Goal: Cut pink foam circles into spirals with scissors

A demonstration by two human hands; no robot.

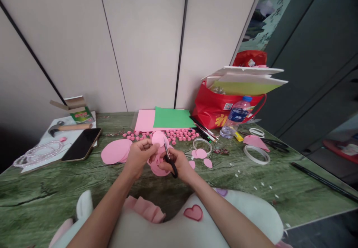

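My left hand (139,157) pinches a small pink paper circle (158,137) over the middle of the table. Close on its right, my right hand (179,163) is closed around scissors (173,170) with black handles, the blades pointing up beside the circle. Whether the blades touch the paper I cannot tell. Beneath both hands lie more pink paper rounds (159,172), partly hidden by the fingers. Larger pink paper discs (115,152) overlap to the left. Small cut pink petals (201,153) are spread on the right. Behind the hands runs a band of small pink rolled pieces (183,136).
Green (173,118) and pink sheets lie at the back. A red bag (208,106) and water bottle (237,115) stand behind right, with tape rolls (256,154) nearby. On the left are a phone (81,144), hammer (74,127) and bead strands (39,154). A white plush (167,235) fills the front.
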